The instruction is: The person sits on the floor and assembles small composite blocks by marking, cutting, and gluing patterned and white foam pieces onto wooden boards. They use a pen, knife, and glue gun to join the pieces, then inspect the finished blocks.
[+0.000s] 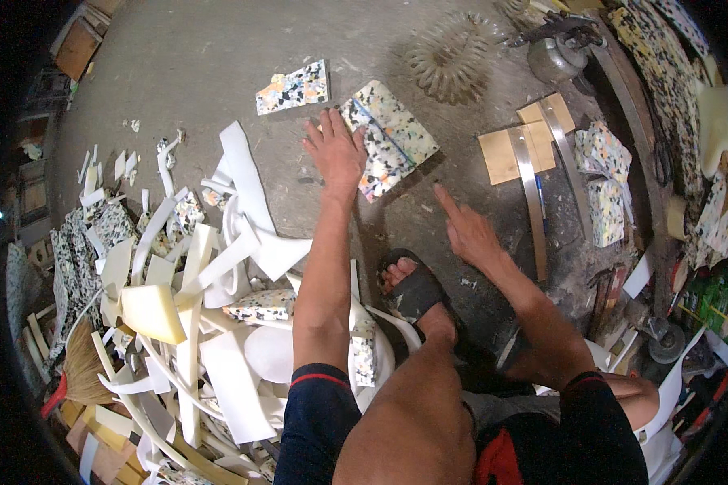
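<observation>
A speckled multicoloured foam block (408, 137) lies flat on the concrete floor ahead of me, with a dark blue line across its top. My left hand (334, 153) is spread, palm down, at the block's left edge, its fingers touching or just beside it. Just beyond that hand, a smaller notched piece of speckled foam (295, 87) rests on the floor. My right hand (467, 230) hovers near the block's lower right corner, apart from it. Its index finger points out toward the block, the other fingers are partly curled, and nothing shows in it.
White and speckled foam offcuts (234, 380) heap up at left, beside a straw broom (85, 368). Rightward lie tan cardboard (497, 153), two metal strips (530, 194), a blue pen (541, 198) and speckled blocks (607, 214). A coiled hose (453, 61) and spray gun (562, 52) lie farther off.
</observation>
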`<state>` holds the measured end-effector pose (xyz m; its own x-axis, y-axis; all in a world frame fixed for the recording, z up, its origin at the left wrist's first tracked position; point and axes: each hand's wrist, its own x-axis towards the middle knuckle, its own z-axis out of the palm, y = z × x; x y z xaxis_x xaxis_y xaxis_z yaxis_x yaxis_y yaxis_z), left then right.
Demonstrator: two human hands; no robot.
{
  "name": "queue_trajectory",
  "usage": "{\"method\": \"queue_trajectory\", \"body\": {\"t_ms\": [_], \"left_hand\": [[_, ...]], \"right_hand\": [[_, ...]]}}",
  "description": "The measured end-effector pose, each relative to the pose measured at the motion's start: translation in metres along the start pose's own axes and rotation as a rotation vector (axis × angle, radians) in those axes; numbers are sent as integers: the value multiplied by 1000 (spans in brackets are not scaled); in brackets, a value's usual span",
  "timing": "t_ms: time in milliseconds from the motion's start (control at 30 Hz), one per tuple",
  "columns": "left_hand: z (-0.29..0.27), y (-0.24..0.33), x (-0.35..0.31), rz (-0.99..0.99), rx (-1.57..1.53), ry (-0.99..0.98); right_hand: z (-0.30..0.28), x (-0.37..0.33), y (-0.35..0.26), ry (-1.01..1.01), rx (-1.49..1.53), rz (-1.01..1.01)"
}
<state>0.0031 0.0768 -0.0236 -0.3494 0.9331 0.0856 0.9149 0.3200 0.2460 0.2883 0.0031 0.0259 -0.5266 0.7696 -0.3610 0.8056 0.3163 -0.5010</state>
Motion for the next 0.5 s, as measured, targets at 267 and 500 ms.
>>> {"method": "queue_trajectory", "body": {"t_ms": [267,500], "left_hand": [[2,-4,-1,17,26,38],[-7,-24,8,58,-151,110]], "right_hand": [[3,45,-12,-27,-59,7],[9,-72,25,-216,-54,178]]}}
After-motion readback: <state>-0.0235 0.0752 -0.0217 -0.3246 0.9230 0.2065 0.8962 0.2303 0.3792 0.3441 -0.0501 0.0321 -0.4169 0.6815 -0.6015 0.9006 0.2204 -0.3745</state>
